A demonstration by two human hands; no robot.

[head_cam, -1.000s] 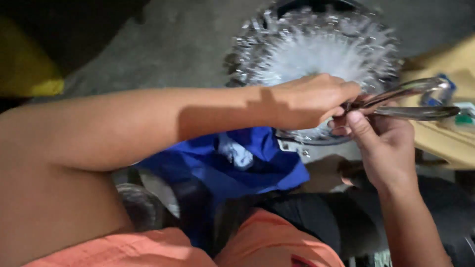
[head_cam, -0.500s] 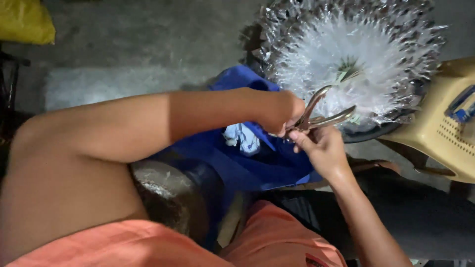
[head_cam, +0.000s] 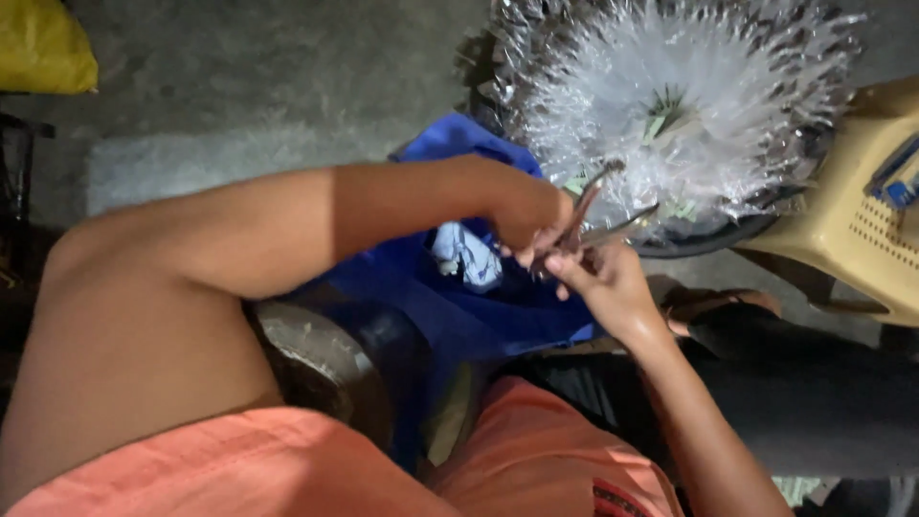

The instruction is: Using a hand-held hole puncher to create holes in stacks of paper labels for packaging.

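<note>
Your left hand [head_cam: 525, 215] comes in from the left on a long, nearly level forearm, wrist bent down, fingers clenched around the near end of the metal pliers [head_cam: 589, 215]. Your right hand [head_cam: 605, 282] rises from the lower right, forearm angled up and leftward, fingers closed on the pliers' lower part from beneath. Both hands touch each other at the grip.

Pliers: long axis runs diagonally, from the hands at lower left up to the right. The two metal arms stand spread apart, tips pointing toward the round bundle of clear plastic sleeves [head_cam: 689, 105]; the tips overlap its lower left edge, and you cannot tell whether they touch it.

The bundle fans out from a centre like a wheel, white and glossy, with small pale green slips near its middle and lower edge.

Below the hands lies a blue cloth bag [head_cam: 450, 306], with a crumpled light blue scrap [head_cam: 464, 257] on it. A beige plastic basket [head_cam: 852, 230] with a perforated wall sits at the right edge, something blue on its top. A yellow sack [head_cam: 43, 48] sits in the far upper left corner on the grey concrete floor [head_cam: 239, 86].
</note>
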